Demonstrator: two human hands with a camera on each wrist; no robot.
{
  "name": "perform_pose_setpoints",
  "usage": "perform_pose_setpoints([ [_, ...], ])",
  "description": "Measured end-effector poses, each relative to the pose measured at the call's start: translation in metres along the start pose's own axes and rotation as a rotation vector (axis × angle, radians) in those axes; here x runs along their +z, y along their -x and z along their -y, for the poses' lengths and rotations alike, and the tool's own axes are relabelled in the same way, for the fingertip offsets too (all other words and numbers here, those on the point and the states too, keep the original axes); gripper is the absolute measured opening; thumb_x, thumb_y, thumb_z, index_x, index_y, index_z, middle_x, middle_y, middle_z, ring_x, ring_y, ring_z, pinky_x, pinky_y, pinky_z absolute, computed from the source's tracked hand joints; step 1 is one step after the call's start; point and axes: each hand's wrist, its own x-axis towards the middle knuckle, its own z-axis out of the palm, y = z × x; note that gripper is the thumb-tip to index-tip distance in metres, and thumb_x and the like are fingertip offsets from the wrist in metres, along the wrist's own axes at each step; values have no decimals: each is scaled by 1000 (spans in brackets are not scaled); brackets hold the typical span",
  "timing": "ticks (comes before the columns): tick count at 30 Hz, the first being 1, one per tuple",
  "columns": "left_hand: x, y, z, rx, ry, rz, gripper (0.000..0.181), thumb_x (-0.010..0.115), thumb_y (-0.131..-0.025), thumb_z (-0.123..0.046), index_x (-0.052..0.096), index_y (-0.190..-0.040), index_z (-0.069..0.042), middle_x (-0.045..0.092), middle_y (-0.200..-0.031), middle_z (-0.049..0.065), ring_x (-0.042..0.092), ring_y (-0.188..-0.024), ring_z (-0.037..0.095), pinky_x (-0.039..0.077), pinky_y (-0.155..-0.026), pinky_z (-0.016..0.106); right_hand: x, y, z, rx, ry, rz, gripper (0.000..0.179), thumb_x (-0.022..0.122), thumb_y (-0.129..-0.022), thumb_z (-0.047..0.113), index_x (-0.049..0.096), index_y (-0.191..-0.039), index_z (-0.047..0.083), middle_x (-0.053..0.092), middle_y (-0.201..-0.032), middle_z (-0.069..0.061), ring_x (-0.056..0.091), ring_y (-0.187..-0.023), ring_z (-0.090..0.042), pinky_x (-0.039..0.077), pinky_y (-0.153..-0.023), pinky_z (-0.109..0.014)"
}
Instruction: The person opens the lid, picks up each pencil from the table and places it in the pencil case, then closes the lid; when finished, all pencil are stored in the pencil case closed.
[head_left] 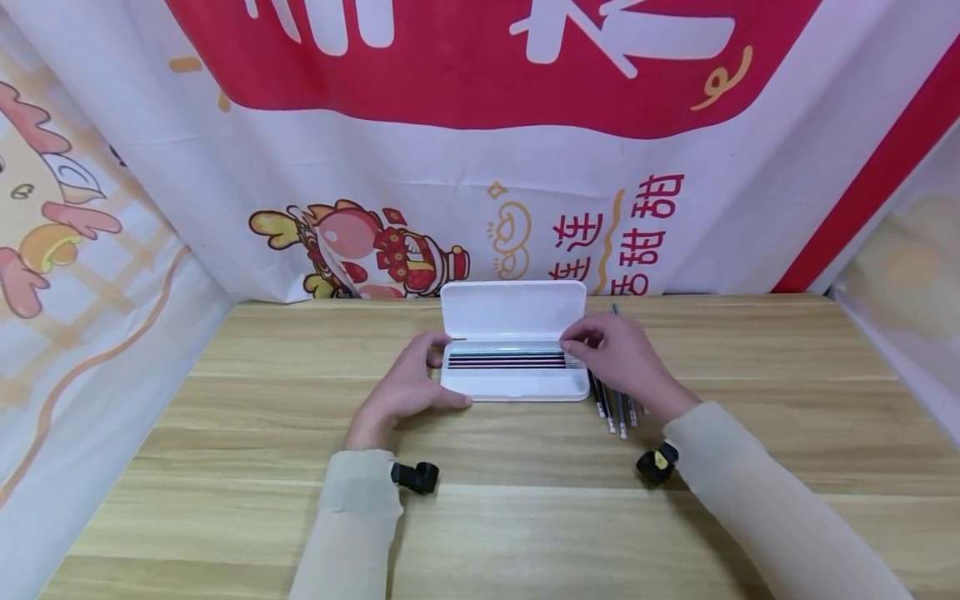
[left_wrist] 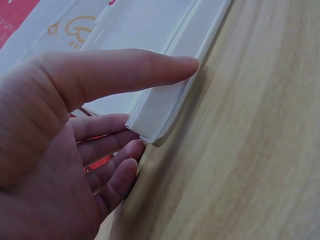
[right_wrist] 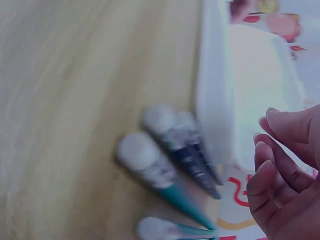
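Observation:
A white pencil case (head_left: 517, 387) lies on the table with its lid (head_left: 513, 308) raised at the back. Several dark pencils (head_left: 506, 361) lie lengthwise inside it, eraser ends to the right. My left hand (head_left: 408, 379) grips the case's left end, the thumb (left_wrist: 150, 72) along the front rim and the other fingers at the end. Over the right end, my right hand (head_left: 618, 350) hovers with bent fingers; the right wrist view shows a small gap between thumb and fingertips and nothing held. Loose pencils (head_left: 621, 417) lie beneath and beside it, blurred eraser ends (right_wrist: 139, 151) towards the camera.
The wooden table (head_left: 525, 533) extends around the case. A printed cloth (head_left: 360, 150) hangs along the table's back edge, just behind the lid. More cloth hangs at both sides. A small black camera sits on each wrist.

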Motion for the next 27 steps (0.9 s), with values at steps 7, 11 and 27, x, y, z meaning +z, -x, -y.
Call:
perform_pose_setpoints([
  [7, -1, 0, -1, 15, 8, -5, 96, 100, -70, -13, 51, -152, -11, 58, -140, 15, 52, -126, 33, 45, -109, 50, -19, 16, 8, 92, -123, -41, 22, 74, -103, 35, 78, -119, 20, 74, -115, -4, 62, -103, -25, 55, -80, -35],
  [11, -1, 0, -1, 17, 7, -6, 96, 100, -70, -13, 51, -152, -11, 58, -141, 15, 53, -127, 34, 45, -111, 51, -24, 26, 8, 127, -166, -49, 28, 74, -102, 40, 77, -121, 20, 74, -116, -5, 62, -100, -25, 56, -78, -33],
  [27, 0, 0, 0, 23, 3, -13, 95, 100, -70, -13, 51, -151, -11, 58, -140, 15, 53, -127, 34, 45, -111, 52, -22, 58, -14, 260, -250, -27, 40, 74, -101, 45, 73, -126, 14, 74, -118, -9, 64, -101, -24, 57, -80, -28],
])
